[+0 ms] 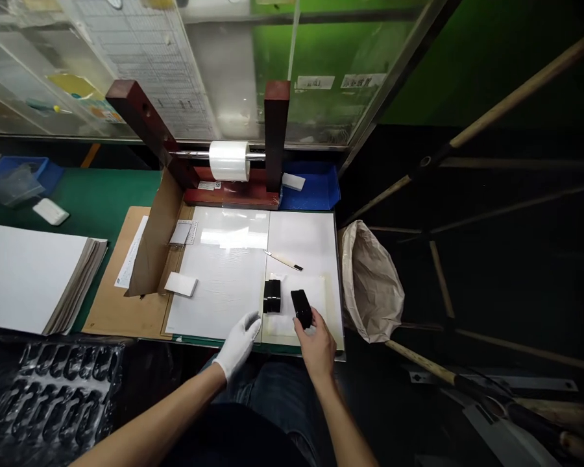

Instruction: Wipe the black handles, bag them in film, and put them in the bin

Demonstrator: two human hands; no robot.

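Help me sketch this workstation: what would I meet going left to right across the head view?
Stack of white sheets, small white block, gloved left hand, black piece, right hand holding another black piece, open beige bag.

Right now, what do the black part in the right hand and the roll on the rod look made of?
Black part: perhaps plastic, glossy, given bright highlights; coated metal possible. Roll: likely translucent plastic film, shiny, judging by its whitish sheen.

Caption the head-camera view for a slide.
Bare right hand holds a black object near a second black item, with the white-gloved left hand close by.
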